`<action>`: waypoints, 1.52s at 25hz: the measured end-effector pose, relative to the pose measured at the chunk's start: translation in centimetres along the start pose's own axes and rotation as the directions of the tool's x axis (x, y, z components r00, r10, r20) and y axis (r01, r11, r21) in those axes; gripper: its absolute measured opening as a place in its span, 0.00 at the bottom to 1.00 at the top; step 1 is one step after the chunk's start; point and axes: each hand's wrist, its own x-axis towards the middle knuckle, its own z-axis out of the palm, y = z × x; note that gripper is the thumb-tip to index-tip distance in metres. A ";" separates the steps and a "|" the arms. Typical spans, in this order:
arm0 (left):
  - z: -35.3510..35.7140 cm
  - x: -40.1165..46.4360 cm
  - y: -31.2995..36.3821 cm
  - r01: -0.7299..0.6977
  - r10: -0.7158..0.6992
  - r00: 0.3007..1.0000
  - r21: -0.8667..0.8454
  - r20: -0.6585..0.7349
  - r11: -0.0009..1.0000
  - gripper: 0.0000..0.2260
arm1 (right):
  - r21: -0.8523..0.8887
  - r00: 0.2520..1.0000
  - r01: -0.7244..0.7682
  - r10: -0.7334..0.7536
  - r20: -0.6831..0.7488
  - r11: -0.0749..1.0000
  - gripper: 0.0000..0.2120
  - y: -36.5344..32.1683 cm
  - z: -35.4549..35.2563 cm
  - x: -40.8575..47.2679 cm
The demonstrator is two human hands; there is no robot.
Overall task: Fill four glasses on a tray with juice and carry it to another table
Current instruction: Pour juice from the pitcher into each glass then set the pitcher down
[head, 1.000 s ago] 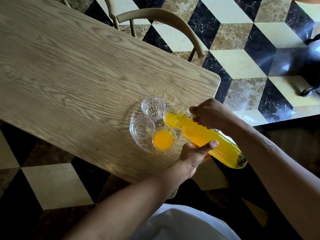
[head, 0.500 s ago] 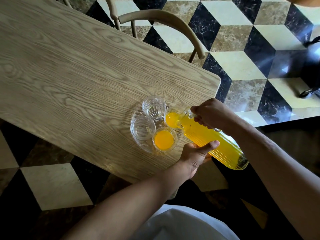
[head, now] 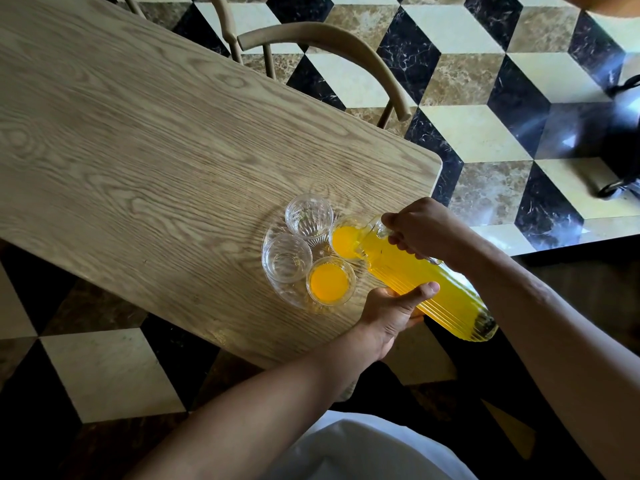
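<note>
Both hands hold the tipped bottle (head: 429, 285): the right hand (head: 424, 230) wraps its neck, the left hand (head: 391, 313) cups it underneath. Juice pours into the second glass (head: 344, 237), just beside the right hand. Next, two empty glasses (head: 308, 216) on the tray (head: 273, 233) need filling.

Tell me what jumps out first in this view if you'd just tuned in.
The bright orange juice: a ribbed glass bottle, tilted and held in both hands, left hand under its body and right hand near the neck, pours into a glass on the clear tray near the table's corner. The nearest glass already holds juice, while two glasses beside them look empty.
</note>
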 end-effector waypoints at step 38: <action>-1.5 -1.0 4.1 -0.189 0.231 0.924 0.162 -0.304 0.969 0.41 | 0.058 0.977 0.213 -0.212 -0.013 0.975 0.20 -3.9 -0.7 -0.3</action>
